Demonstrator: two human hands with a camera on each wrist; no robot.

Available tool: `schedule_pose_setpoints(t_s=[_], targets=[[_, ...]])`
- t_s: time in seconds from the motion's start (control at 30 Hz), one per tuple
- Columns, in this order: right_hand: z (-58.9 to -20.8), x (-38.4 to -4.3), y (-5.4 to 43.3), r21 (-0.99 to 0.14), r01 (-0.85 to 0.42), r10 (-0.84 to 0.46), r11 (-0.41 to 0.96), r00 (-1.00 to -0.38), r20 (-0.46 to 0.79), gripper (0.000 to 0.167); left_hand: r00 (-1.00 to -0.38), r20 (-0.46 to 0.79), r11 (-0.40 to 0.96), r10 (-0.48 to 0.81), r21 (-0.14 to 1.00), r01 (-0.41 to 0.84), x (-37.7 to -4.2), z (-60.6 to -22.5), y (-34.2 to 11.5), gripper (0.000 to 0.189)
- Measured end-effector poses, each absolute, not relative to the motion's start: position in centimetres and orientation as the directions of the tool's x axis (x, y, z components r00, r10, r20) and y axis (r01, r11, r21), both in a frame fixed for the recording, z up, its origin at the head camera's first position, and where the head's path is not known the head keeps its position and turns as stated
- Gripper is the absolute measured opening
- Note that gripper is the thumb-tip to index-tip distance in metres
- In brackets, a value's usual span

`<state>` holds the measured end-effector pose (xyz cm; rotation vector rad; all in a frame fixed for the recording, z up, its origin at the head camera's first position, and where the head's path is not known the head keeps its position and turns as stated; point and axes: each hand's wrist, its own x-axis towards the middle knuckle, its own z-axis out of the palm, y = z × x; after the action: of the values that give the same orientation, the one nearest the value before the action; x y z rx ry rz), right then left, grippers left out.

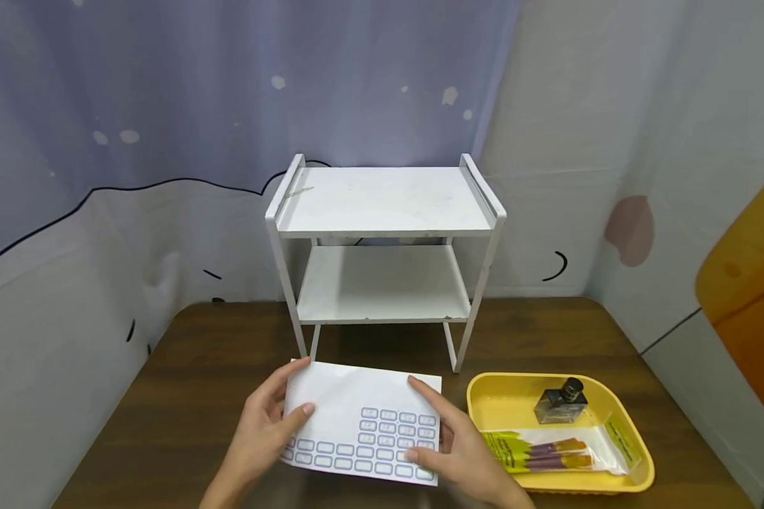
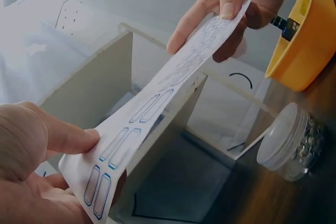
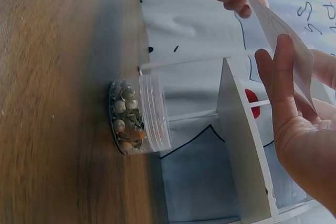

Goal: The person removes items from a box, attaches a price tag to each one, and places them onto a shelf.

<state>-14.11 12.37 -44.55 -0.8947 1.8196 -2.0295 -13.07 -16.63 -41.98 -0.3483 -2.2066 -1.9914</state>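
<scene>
A white sheet of blue-bordered labels (image 1: 331, 396) is held above the table, tilted, between both hands. My left hand (image 1: 261, 431) pinches its left edge, thumb on the printed face and fingers behind. At the opposite edge, my right hand (image 1: 465, 452) grips it with the thumb over the lower labels. Part of the upper left area is bare of labels. Under the sheet stands a clear lidded jar (image 2: 290, 142) of small round bead-like pieces, visible in both wrist views but hidden in the head view.
Behind the hands stands a white two-tier shelf (image 1: 385, 201) on the dark wooden table (image 1: 184, 396). To the right, a yellow basket (image 1: 644, 470) holds a dark glass bottle (image 1: 560, 406) with a black cap and a clear packet (image 1: 601, 452) with a green and purple print.
</scene>
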Motion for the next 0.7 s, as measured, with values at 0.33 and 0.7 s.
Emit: schedule_pose_setpoints(t_s=[0.33, 0.7], targets=[[-44.4, -14.3, 12.9, -0.962, -0.193, -0.588, -0.193, -0.762, 0.271, 0.083, -0.988, 0.149, 0.162, -0.031, 0.977, 0.142, -13.0, -41.8, -16.6, 0.036], [-44.5, -14.7, 13.3, -0.948, -0.238, -0.549, -0.21, -0.774, 0.316, 0.084, -0.836, 0.54, 0.666, -0.093, 0.658, 0.351, -13.4, -42.6, -15.1, 0.055]])
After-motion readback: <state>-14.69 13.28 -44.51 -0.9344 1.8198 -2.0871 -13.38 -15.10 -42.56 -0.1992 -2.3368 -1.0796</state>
